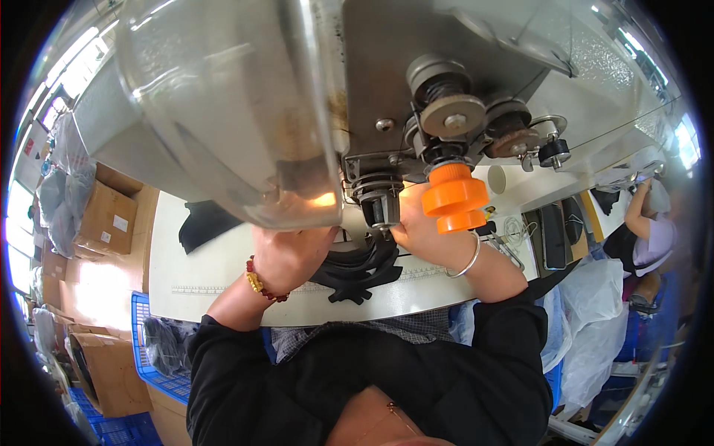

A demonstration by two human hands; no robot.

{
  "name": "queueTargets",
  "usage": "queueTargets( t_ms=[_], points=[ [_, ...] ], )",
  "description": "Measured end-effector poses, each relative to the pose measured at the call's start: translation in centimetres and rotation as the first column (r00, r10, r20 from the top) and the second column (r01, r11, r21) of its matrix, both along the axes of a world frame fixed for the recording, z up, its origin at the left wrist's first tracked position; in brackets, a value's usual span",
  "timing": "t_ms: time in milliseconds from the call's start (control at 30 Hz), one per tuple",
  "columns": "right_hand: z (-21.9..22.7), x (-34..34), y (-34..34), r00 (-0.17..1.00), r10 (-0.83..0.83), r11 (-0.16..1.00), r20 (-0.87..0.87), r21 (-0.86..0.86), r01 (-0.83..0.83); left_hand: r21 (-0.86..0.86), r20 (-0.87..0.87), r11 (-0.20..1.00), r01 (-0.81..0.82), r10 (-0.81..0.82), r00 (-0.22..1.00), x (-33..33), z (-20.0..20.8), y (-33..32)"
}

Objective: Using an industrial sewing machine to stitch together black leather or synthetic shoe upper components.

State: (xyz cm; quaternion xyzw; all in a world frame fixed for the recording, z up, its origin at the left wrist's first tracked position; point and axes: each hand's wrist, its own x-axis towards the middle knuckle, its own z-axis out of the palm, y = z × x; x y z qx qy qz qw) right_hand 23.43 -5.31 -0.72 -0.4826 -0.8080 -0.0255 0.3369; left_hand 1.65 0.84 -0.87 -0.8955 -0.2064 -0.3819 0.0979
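Note:
A sewing machine (pixel 461 44) with a clear guard and an orange knob (pixel 454 197) fills the upper view. Below its head, several layers of black fabric (pixel 361 271) lie bunched on the white table. My left hand (pixel 286 256), wearing a beaded bracelet, is curled at the left end of this fabric, thumb toward the needle area; the guard partly covers its fingers. On the other side, my right hand (pixel 435 238), with a silver bangle, reaches in by the fabric's right end. Its thumb shows, but the knob and machine head hide most of its fingers.
Another black fabric piece (pixel 208 227) lies on the table (pixel 175 260) at left. A blue crate (pixel 160 372) and cardboard boxes (pixel 111 215) stand left. Clear plastic bags (pixel 591 297) hang at right, near a black phone-like object (pixel 552 236). Another person (pixel 647 238) sits far right.

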Motion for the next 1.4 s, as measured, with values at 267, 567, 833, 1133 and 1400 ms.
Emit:
queueTargets(
  t_ms=[267, 567, 833, 1133, 1400],
  points=[
    [-1.9, -1.8, -0.4, 0.997, -0.037, 0.997, -0.063, 0.071, 0.042, -0.001, -0.064, 0.999, 0.044, -0.044, 0.997, -0.7, 0.8, 0.1],
    [-1.7, -2.1, -1.1, 0.998, -0.038, 0.999, -0.054, 0.014, 0.039, -0.012, 0.066, 0.993, 0.117, -0.116, 0.991, -0.6, 0.9, 0.0],
    [-1.3, -2.6, -2.0, 0.999, -0.04, 0.999, -0.036, -0.026, 0.039, -0.029, 0.034, 0.994, 0.105, -0.104, 0.994, -0.8, 0.3, -0.2],
    [-0.9, -2.5, -2.0, 0.998, -0.044, 0.998, -0.039, -0.041, 0.042, -0.13, 0.006, 0.99, 0.044, -0.043, 0.999, -1.0, 0.3, -0.5],
    [-1.7, -2.0, -0.8, 0.999, -0.034, 0.999, -0.017, 0.03, 0.035, 0.002, -0.047, 0.999, -0.035, 0.035, 0.998, -1.0, -0.4, 0.0]
  ],
)
